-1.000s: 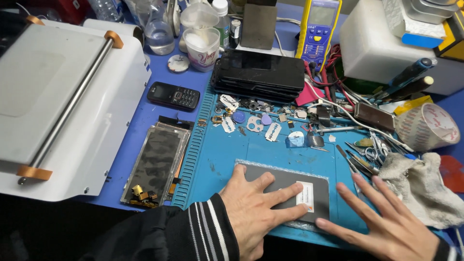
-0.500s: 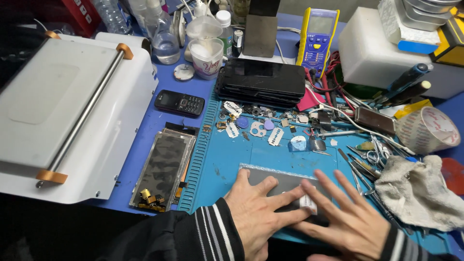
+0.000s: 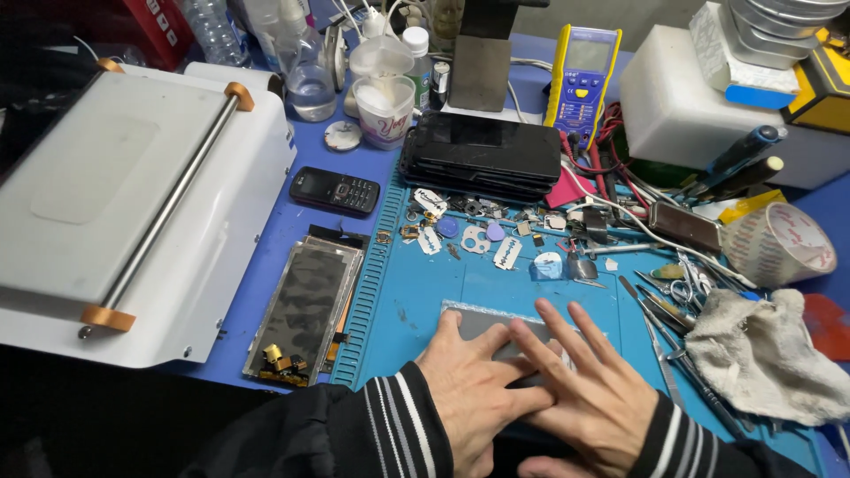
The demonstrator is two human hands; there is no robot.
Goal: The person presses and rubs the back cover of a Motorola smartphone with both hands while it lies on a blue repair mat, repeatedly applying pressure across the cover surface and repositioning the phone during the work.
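Both hands lie open and flat, fingers spread, on a grey phone panel (image 3: 482, 320) that rests on the blue mat (image 3: 425, 292); the right hand (image 3: 589, 398) overlaps the left hand (image 3: 474, 394) at the fingers, and neither grips anything. Left of the mat lies a bare screen frame (image 3: 305, 305), beyond it a white machine (image 3: 115, 195). A small keypad phone (image 3: 336, 190) sits above the frame. To the right lie a rag (image 3: 761, 354) and a tape roll (image 3: 779, 243).
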